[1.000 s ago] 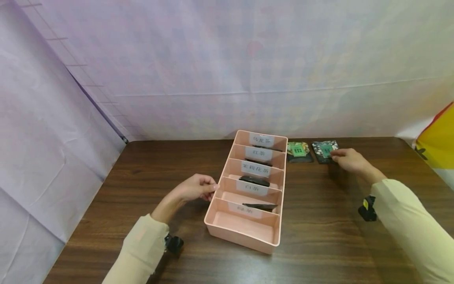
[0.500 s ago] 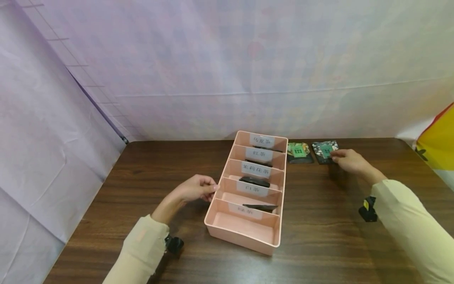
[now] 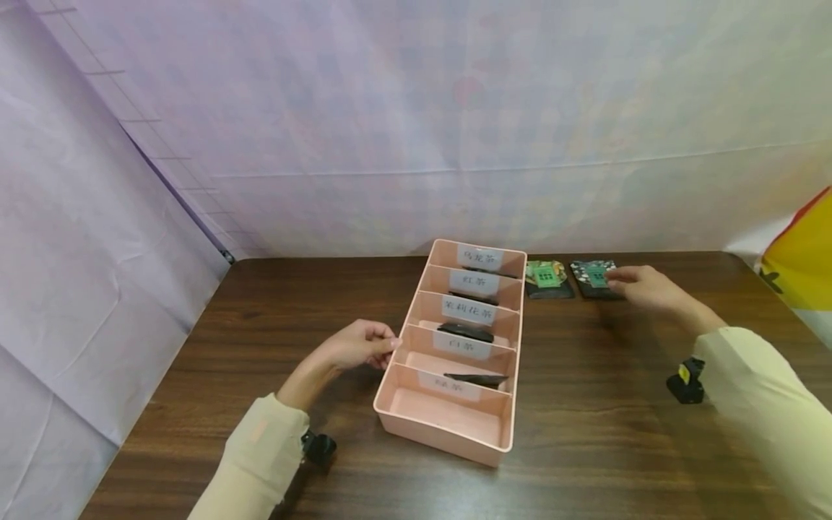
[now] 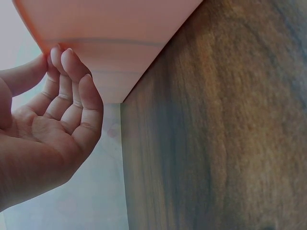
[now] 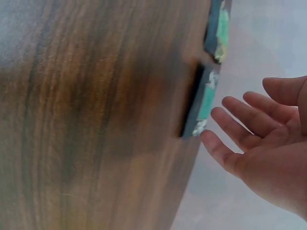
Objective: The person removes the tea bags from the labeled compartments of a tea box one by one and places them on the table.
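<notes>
A pink divided tray stands on the table, its compartments marked with white paper labels. At its left rim, my left hand pinches the edge between thumb and fingertips; the left wrist view shows curled fingers against the outer wall. To the tray's right lie two flat sachets: one with a green and yellow print, the other with a white floral print and green label. Over the right edge of the floral sachet hovers my right hand. In the right wrist view its fingers are spread, holding nothing.
Dark packets stand in several of the tray's compartments; the front one shows a bare floor. A pale patterned cloth hangs behind the brown wooden table. A yellow cloth hangs at the far right.
My right hand has lifted slightly and shifted right, off the floral sachet, which stays on the table. My left hand keeps its place at the tray's rim.
</notes>
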A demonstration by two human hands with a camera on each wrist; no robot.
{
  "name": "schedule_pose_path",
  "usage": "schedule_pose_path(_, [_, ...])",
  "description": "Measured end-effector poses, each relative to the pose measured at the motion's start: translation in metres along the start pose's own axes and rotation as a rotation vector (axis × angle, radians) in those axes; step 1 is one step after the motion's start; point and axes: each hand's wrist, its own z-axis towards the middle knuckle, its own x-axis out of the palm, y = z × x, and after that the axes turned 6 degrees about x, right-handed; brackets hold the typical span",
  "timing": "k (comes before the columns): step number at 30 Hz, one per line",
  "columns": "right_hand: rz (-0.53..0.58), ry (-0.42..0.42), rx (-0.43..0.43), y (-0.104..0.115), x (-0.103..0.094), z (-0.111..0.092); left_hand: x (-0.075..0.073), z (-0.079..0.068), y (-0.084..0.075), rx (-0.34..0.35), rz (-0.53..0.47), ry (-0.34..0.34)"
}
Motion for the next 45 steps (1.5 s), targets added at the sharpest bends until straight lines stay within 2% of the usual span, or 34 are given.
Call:
schedule_pose_path(8, [-0.04,-0.046,-0.089,0.023,-0.002,-0.015,0.0,0.0,0.001,-0.006,-0.005,0.0])
schedule_pose_path(14, [0.011,-0.054,-0.149,0.052,0.0,-0.033,0.0,0.0,0.0,-0.012,0.003,-0.004])
schedule_pose_path(22, [-0.001,-0.098,-0.354,0.09,0.014,-0.057,0.001,0.0,0.0,-0.007,0.011,-0.002])
schedule_pose_path(26, [0.029,-0.058,-0.453,0.108,0.025,-0.071,0.0,0.001,0.0,-0.004,0.011,0.0])
schedule_pose_path(29, [0.042,-0.024,-0.558,0.119,0.035,-0.079,0.0,0.001,0.001,-0.002,0.009,0.002])
schedule_pose_path(35, [0.065,0.072,-0.731,0.132,0.057,-0.09,0.0,0.001,0.0,0.0,0.005,0.005])
schedule_pose_path(39, [0.075,0.108,-0.782,0.135,0.07,-0.094,0.0,0.0,0.0,0.007,-0.017,0.004])
schedule_pose_path(45, [0.05,0.122,-0.771,0.139,0.082,-0.098,0.0,0.0,0.0,0.01,-0.027,0.0])
